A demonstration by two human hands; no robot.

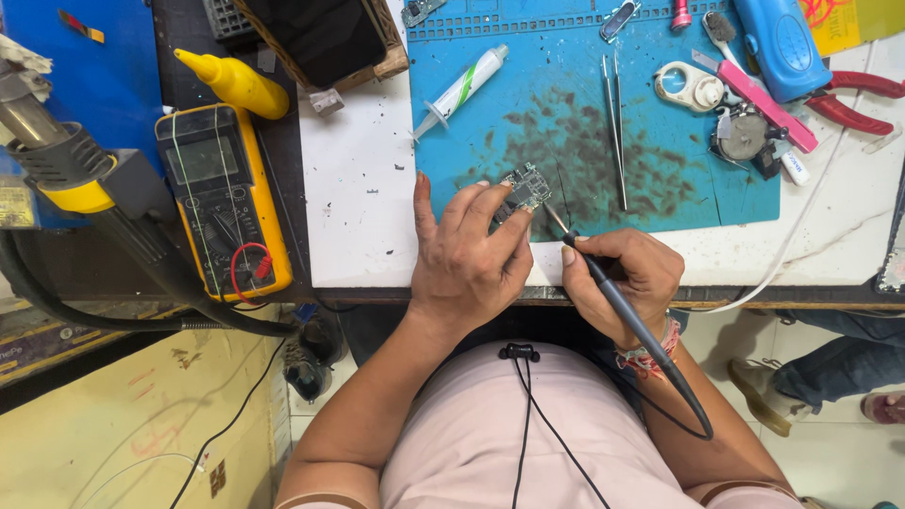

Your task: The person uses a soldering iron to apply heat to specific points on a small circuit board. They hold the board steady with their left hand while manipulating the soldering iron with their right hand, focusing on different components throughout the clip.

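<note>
My left hand (467,254) rests on the edge of the white bench and pinches a small circuit board (524,188) with its fingertips, holding it down on the stained blue work mat (584,141). My right hand (622,273) grips a dark soldering iron (613,292) like a pen. Its thin metal tip points up and left and sits right beside the board's lower right edge. The iron's black cord runs back past my right wrist.
On the mat lie tweezers (615,132), a white syringe tube (462,90), a tape roll (688,87) and a pink tool (764,104). Red-handled pliers (858,99) lie at right. A yellow multimeter (222,198), yellow bottle (236,83) and hot-air handle (66,165) stand at left.
</note>
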